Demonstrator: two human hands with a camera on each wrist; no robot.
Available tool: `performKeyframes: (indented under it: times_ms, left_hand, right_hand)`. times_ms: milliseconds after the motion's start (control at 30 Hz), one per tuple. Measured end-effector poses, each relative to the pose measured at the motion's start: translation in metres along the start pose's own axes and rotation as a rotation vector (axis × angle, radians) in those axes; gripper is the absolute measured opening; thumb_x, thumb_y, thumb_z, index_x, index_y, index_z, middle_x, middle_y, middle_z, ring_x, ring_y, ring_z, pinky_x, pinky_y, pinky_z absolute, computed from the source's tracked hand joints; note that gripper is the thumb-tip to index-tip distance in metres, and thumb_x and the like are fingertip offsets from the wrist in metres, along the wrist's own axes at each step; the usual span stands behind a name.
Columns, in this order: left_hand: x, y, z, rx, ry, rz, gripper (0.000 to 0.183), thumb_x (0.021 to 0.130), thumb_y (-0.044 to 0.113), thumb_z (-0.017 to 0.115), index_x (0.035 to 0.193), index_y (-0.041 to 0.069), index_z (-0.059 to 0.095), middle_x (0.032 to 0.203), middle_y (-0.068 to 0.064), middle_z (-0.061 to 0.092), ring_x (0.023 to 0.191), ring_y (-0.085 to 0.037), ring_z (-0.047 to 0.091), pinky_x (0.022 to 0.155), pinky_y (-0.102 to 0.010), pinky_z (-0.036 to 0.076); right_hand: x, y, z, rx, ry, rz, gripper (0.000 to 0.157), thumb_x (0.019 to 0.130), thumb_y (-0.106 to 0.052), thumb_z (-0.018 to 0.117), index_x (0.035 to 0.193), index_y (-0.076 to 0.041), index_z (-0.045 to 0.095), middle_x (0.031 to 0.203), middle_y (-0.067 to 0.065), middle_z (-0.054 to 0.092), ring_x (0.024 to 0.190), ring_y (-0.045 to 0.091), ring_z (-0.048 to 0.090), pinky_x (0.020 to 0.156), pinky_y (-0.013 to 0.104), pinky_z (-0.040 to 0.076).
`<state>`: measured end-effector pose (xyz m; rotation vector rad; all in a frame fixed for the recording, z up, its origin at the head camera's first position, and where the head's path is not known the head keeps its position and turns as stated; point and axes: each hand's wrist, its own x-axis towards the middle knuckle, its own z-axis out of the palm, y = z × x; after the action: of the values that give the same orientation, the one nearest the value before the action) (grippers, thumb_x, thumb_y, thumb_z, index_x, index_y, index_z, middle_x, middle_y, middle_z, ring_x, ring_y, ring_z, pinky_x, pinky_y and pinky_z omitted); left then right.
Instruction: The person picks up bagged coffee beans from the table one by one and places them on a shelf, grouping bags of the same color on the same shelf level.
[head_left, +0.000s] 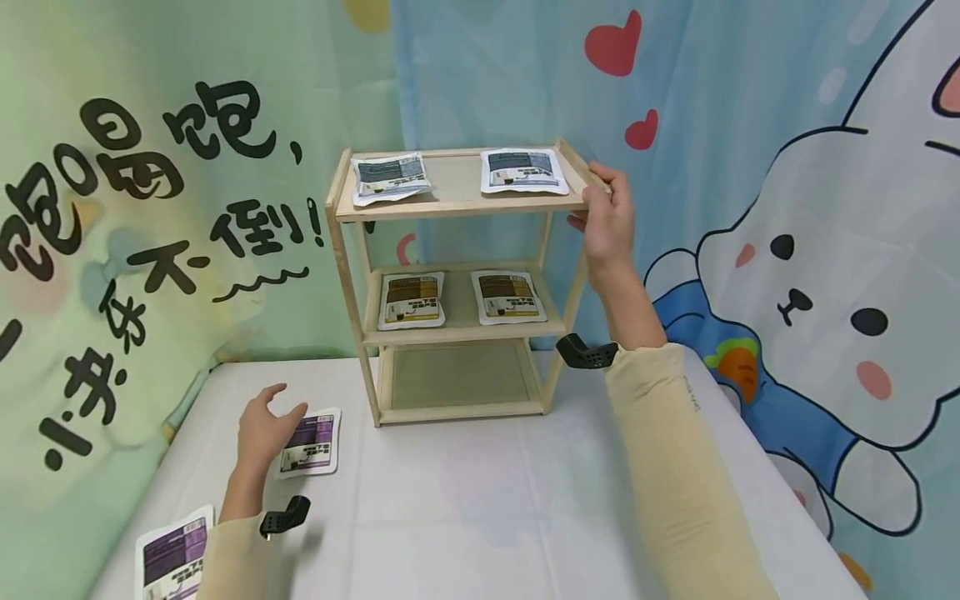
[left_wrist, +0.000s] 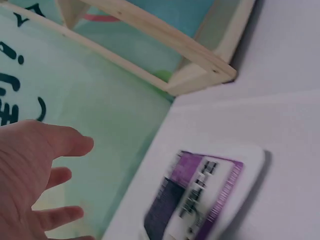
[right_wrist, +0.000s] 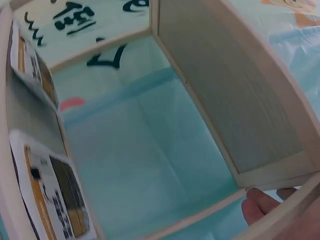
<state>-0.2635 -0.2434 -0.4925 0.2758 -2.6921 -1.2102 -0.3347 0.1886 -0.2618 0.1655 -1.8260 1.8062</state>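
My right hand (head_left: 609, 218) grips the upper right corner of a three-tier wooden shelf (head_left: 461, 207). In the right wrist view, its fingers (right_wrist: 260, 204) curl round the frame from below. My left hand (head_left: 262, 433) hovers with thumb and fingers apart beside a white and purple packet (head_left: 313, 443) lying on the table; the left wrist view shows a gap between hand and packet. Blue-labelled packets (head_left: 392, 178) (head_left: 523, 171) lie on the top tier. The middle tier holds two brown and yellow packets (head_left: 412, 300) (head_left: 509, 297).
Another purple packet (head_left: 176, 554) lies at the table's front left, partly behind the left sleeve. The bottom tier (head_left: 457, 375) shows a bare board. A white cloth covers the table (head_left: 450, 508). Printed curtains (head_left: 487, 75) hang close behind and at both sides.
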Motion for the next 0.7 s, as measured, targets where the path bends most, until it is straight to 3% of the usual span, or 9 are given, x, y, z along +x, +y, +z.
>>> performKeyframes:
  times_ms: [233, 433, 700]
  left_hand:
    - [-0.008, -0.012, 0.005, 0.075, -0.041, -0.021, 0.071, 0.087, 0.031, 0.070, 0.141, -0.005, 0.042, 0.134, -0.038, 0.040, 0.120, -0.053, 0.041, 0.097, -0.060, 0.035]
    - [-0.015, -0.023, 0.015, 0.112, -0.078, -0.039, 0.078, 0.084, 0.035, 0.072, 0.143, -0.004, 0.038, 0.135, -0.040, 0.038, 0.121, -0.059, 0.035, 0.097, -0.065, 0.030]
    - [-0.019, -0.039, 0.030, 0.130, -0.042, -0.035, 0.081, 0.080, 0.035, 0.077, 0.142, -0.002, 0.041, 0.133, -0.038, 0.041, 0.114, -0.053, 0.037, 0.094, -0.061, 0.029]
  right_hand:
    - [0.006, 0.001, -0.002, -0.027, -0.026, -0.003, 0.044, 0.101, -0.023, 0.032, 0.142, -0.009, 0.039, 0.137, 0.015, 0.042, 0.105, 0.024, 0.055, 0.090, 0.035, 0.043]
    - [0.008, 0.001, 0.000, -0.002, -0.050, -0.002, 0.051, 0.100, -0.023, 0.031, 0.150, -0.013, 0.037, 0.143, 0.015, 0.039, 0.113, 0.027, 0.054, 0.094, 0.036, 0.043]
    - [0.004, 0.004, 0.005, -0.006, -0.034, -0.019, 0.050, 0.100, -0.022, 0.032, 0.148, -0.012, 0.040, 0.141, 0.015, 0.040, 0.108, 0.028, 0.056, 0.087, 0.035, 0.046]
